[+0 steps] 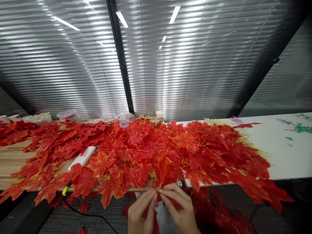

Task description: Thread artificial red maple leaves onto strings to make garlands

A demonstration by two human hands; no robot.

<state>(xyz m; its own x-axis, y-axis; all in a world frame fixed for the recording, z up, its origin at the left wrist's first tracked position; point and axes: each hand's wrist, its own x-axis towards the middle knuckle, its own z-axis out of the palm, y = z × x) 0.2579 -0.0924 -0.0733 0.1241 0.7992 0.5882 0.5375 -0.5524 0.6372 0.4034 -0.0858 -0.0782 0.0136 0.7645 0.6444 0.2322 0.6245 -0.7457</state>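
A wide heap of red and orange artificial maple leaves (146, 149) covers the table from left to right. At the table's near edge my left hand (141, 211) and my right hand (179, 206) meet fingertip to fingertip, both pinching the thin stem of one red leaf (165, 177) from the heap. More red leaves hang below my hands, over the table edge.
A white flat object (83, 157) lies among the leaves at left, on the wooden table (9, 159). A yellow-tipped tool with a black cable (65, 190) hangs off the front edge. Clear plastic tubs (68, 115) and a small white cup (159, 113) stand at the back. The white tabletop (280, 149) at right carries green scraps.
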